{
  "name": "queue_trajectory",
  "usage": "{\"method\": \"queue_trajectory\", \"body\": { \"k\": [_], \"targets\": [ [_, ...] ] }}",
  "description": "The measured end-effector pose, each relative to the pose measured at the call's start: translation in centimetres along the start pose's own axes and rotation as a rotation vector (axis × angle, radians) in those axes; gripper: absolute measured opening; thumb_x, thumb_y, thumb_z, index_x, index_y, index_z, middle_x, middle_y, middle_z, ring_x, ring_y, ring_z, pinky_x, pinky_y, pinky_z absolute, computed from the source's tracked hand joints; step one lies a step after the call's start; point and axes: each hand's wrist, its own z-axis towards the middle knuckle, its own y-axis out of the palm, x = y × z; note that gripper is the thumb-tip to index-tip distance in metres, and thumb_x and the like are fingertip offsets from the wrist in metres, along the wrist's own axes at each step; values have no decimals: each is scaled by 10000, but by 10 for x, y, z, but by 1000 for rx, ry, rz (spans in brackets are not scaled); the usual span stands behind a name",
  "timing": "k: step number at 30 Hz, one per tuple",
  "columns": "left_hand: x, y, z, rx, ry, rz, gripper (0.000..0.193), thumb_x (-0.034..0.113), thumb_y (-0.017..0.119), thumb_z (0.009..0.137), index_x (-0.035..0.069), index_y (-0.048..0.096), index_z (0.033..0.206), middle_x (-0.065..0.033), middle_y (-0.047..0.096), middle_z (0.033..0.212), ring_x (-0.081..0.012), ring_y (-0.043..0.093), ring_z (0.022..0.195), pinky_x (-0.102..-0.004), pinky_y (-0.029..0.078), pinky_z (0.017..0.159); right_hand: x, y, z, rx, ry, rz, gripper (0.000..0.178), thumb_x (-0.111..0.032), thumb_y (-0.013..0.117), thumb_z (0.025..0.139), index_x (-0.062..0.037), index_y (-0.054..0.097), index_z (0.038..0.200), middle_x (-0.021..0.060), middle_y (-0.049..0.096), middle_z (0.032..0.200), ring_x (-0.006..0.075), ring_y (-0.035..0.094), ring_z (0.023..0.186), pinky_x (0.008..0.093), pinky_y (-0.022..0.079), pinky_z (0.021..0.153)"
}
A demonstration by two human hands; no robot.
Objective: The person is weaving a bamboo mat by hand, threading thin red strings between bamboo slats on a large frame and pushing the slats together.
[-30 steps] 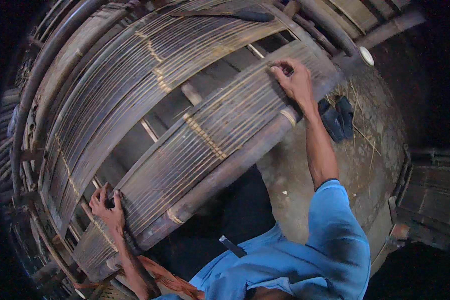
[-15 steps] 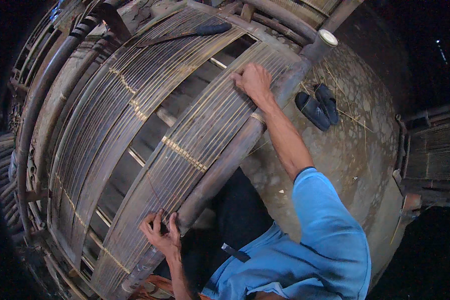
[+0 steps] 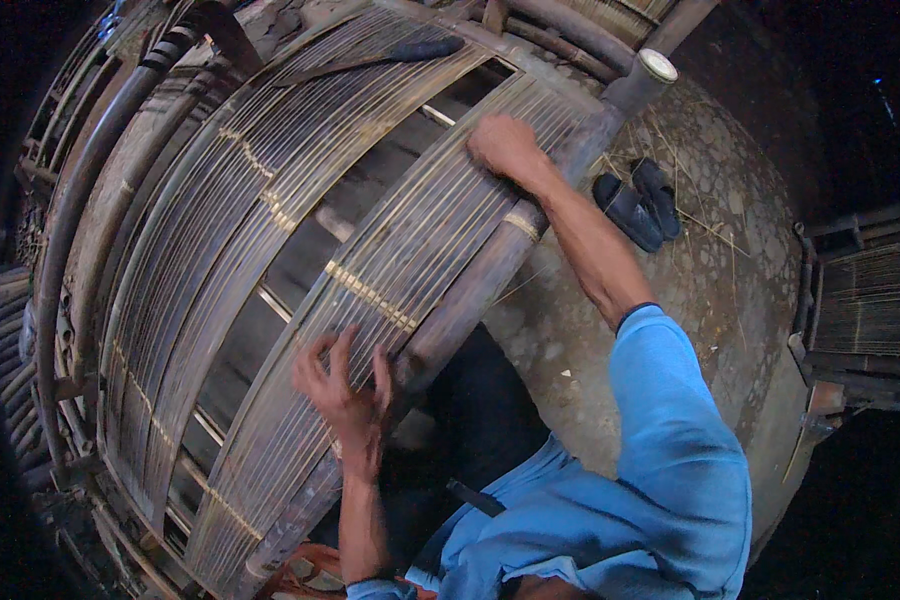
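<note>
A bamboo bench (image 3: 460, 225) of long thin slats runs diagonally before me, with a thick round pole along its near edge. Over its near slatted panel is my left hand (image 3: 345, 395), fingers spread apart, nothing visible in them. Farther up the same panel, my right hand (image 3: 508, 150) is curled into a fist against the slats. Whatever its fingers may hold is hidden from view. A pale woven binding (image 3: 372, 296) crosses the slats between my two hands.
A long knife (image 3: 380, 60) with a dark handle lies on the far slatted panel. An open gap (image 3: 355, 195) separates the two panels. Dark slippers (image 3: 638, 207) and loose straw are on the floor at right. Another slatted frame (image 3: 863, 300) stands at the far right.
My left hand has moved up along the slats, toward the pale binding. My right hand has turned and its fingers have curled further under, staying near the same spot.
</note>
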Motion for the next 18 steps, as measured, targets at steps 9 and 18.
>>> {"method": "queue_trajectory", "body": {
  "k": [9,18],
  "targets": [
    [17,87,29,-91,35,-123,425,288,868,758,64,729,1091,-139,598,1028,-342,547,991,-486,438,920,36,3,4,-195,263,1213,359,-333,778,887,-2,679,986,0,597,715,112,594,603,287,484,535],
    [18,89,22,48,86,-191,235,127,854,729,83,735,927,-100,619,916,-314,564,930,-436,461,855,7,-17,-34,73,120,397,369,-382,772,825,-29,757,716,153,736,731,332,696,659,456,539,657]
  ]
}}
